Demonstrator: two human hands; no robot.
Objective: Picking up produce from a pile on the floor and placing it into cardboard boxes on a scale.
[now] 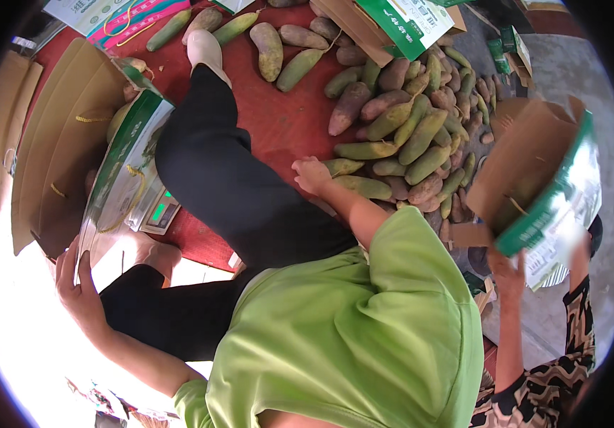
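The person's left hand (82, 296) had the near edge of an open carton (118, 160) pinched between thumb and fingers, at the left of the view beside a scale (160, 213) with a green-lit display. The carton was plain brown cardboard inside, its outer face glossy white and green, with yellow cord handles and flaps standing wide. The right hand (312, 175) was loosely curled just beside the heaped roots (421, 139); whether it gripped anything could not be told. Those roots lay right of centre, partly over the red mat (268, 125): long, thick and blunt-ended, some yellowish green, others dusky purple-brown, their skins dull. At the right, a co-worker's hands (508, 274) supported a second carton (553, 207), tilted, likewise green, white and brown.
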